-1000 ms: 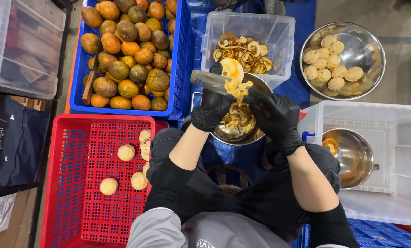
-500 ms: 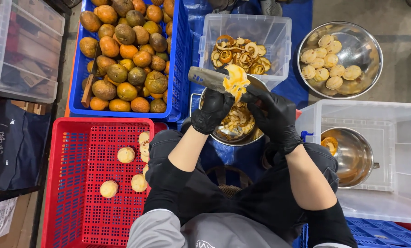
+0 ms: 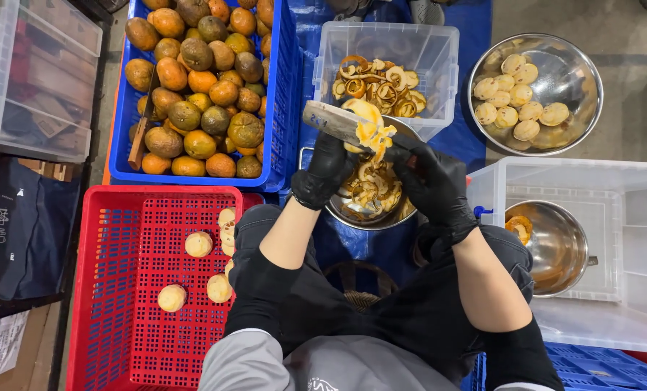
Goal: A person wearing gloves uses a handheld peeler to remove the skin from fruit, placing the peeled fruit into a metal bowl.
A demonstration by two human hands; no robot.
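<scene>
My two hands in black gloves meet over a steel bowl point(image 3: 403, 215) of curled peels. My left hand point(image 3: 325, 172) grips a half-peeled yellow-orange fruit point(image 3: 365, 116) from below. A strip of peel point(image 3: 376, 139) hangs off the fruit toward the bowl. My right hand point(image 3: 430, 181) holds a broad flat knife point(image 3: 328, 119); its blade lies against the fruit and points left, past my left hand. The knife's handle is hidden inside the glove.
A blue crate point(image 3: 278, 108) of unpeeled orange and greenish fruit stands far left, and a red crate point(image 3: 113, 289) with several peeled fruit near left. A clear tub point(image 3: 388, 43) holds peels. A steel bowl point(image 3: 577, 80) holds peeled fruit. At right a clear bin point(image 3: 627, 188) holds another bowl point(image 3: 555, 246).
Both hands stay together over the bowl. The fruit has turned a little against the blade, and the hanging peel strip has shifted.
</scene>
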